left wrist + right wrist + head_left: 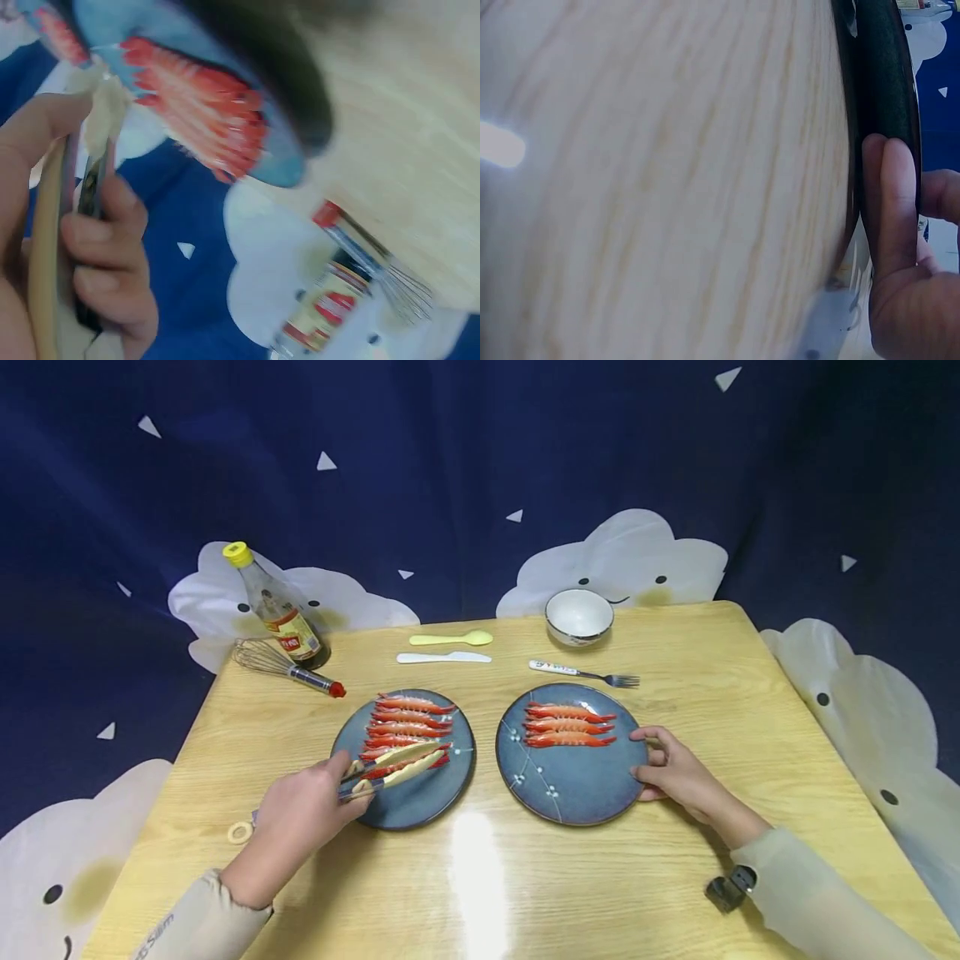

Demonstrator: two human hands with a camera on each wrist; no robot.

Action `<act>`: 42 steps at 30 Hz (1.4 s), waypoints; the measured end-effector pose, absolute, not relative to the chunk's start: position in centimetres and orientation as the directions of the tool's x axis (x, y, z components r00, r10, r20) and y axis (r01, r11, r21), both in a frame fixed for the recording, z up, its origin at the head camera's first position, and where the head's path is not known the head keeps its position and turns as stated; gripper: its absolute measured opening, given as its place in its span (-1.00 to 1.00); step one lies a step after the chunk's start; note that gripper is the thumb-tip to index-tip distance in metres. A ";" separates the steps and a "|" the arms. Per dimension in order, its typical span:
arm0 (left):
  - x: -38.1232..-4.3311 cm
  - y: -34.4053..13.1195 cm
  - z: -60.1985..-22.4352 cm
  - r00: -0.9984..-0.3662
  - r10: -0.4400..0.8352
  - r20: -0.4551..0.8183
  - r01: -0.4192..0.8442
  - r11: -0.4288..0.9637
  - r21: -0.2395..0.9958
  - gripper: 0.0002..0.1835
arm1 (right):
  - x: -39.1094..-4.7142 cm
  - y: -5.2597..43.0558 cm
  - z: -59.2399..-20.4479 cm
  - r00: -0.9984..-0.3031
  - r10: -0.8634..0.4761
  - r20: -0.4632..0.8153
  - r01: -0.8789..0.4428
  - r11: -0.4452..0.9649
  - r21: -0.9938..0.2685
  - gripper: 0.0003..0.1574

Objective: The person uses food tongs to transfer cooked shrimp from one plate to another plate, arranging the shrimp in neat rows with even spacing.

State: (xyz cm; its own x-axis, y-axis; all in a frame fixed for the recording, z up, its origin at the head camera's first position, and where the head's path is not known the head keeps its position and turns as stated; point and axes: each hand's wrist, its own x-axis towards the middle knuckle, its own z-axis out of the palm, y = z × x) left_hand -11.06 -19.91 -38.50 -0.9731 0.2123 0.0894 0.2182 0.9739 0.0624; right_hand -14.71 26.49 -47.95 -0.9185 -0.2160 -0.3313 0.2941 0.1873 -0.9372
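Observation:
My left hand grips a pair of tongs with pale yellow tips. The tips reach over the left blue plate, around the nearest shrimp of a row of several red-orange shrimps. Whether they clamp that shrimp I cannot tell. On the right blue plate, which has white blossom branches, three shrimps lie side by side. The right plate's edge is pinched by my right hand; in the right wrist view its fingers press the underside, with a digit across the rim.
Behind the left plate are a whisk and a dark sauce bottle with a yellow cap. A yellow spoon, a white knife, a fork and a white bowl sit toward the table's far edge.

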 end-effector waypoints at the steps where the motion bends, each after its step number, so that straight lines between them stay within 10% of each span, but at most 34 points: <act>1: -10.7 -20.3 -38.6 -0.974 0.200 0.109 0.207 0.977 0.054 -0.58 | -14.7 26.5 -47.9 -0.919 -0.219 -0.329 0.292 0.184 -0.939 -0.31; 11: -9.1 -24.8 -38.8 -0.996 0.056 0.072 0.055 0.998 -0.011 -0.57 | -14.7 26.5 -47.9 -0.916 -0.218 -0.337 0.298 0.194 -0.935 -0.29; 42: -9.8 -27.5 -40.2 -0.904 0.318 0.285 0.264 0.941 -0.212 -0.63 | -14.7 26.2 -47.8 -0.921 -0.197 -0.335 0.293 0.217 -0.931 -0.29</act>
State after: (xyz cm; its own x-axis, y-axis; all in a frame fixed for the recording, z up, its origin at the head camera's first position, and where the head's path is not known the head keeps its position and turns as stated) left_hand -9.80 -27.53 -40.19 -0.9042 0.3179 0.2852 0.2639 0.9410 -0.2120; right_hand -14.72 26.25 -47.77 -0.9213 -0.1967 -0.3353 0.2926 0.2169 -0.9313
